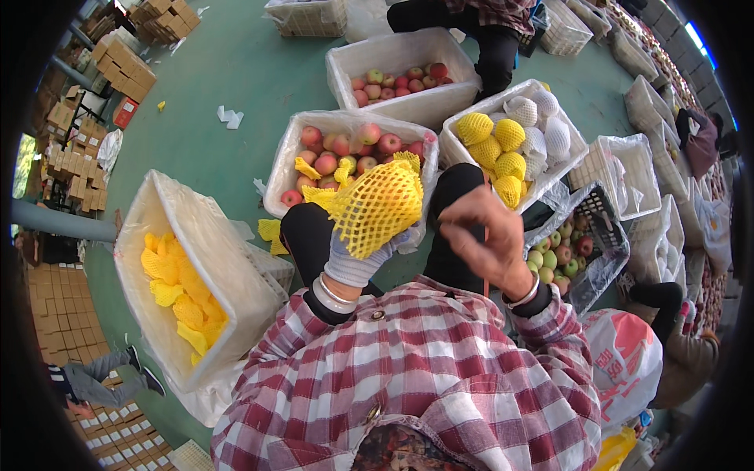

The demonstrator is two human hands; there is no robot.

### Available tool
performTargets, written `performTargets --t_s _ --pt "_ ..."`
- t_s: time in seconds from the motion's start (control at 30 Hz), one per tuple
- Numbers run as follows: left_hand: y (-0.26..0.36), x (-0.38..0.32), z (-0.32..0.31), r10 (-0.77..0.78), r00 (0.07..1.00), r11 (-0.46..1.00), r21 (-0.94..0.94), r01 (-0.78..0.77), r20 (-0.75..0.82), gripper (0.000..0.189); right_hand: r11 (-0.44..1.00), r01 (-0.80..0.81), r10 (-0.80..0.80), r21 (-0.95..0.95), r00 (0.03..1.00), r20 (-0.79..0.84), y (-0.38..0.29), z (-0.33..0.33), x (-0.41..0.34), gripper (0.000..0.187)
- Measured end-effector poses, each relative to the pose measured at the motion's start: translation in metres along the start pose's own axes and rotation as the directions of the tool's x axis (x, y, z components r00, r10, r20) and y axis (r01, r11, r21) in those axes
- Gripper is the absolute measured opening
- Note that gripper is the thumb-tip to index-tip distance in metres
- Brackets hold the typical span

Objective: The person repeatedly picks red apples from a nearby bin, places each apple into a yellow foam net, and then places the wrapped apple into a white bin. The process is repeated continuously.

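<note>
My left hand (362,253), in a grey knit glove, holds a yellow foam fruit net (380,206); whether an apple is inside cannot be told. My bare right hand (489,241) is raised over my right knee, its fingers bent and slightly blurred, with nothing plainly seen in it. Beyond my left hand, a plastic-lined crate (277,159) holds red apples (340,145) and loose yellow nets. To its right, another lined crate (456,141) holds fruit in yellow nets (509,134) and white nets (556,136). Yellow foam nets (182,288) fill part of a tilted lined crate (206,253) at the left.
A black lined crate (615,241) of green and red apples stands at my right. Beyond the near crates is another apple crate (406,50), beside a seated person (495,35). A person's legs (106,377) show at lower left. Cardboard boxes (123,68) are stacked far left.
</note>
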State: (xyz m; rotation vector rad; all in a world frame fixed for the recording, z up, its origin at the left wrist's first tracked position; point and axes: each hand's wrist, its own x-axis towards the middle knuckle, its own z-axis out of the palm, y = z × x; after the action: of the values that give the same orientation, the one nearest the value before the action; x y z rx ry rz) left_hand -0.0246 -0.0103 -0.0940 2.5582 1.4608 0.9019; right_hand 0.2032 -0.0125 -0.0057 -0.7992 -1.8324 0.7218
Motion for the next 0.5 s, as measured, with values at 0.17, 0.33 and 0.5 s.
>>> performTargets --t_s 0.17,0.33,0.5 --pt "-0.005 -0.010 0.010 -0.077 0.992 0.913 -0.394 0.109 0.096 0.058 0.962 -0.262 0.260 0.071 0.965 0.040 0.005 0.009 0.014 0.030" --pt "-0.017 -0.015 0.011 0.014 1.000 0.996 -0.087 -0.012 0.021 0.045 0.943 -0.278 0.302 0.182 0.946 -0.119 0.012 0.008 0.021 0.029" --pt "-0.018 -0.024 0.030 -0.033 0.976 0.967 -0.240 0.086 0.214 0.062 0.944 0.149 -0.111 -0.296 0.984 0.143 0.018 0.008 0.017 0.066"
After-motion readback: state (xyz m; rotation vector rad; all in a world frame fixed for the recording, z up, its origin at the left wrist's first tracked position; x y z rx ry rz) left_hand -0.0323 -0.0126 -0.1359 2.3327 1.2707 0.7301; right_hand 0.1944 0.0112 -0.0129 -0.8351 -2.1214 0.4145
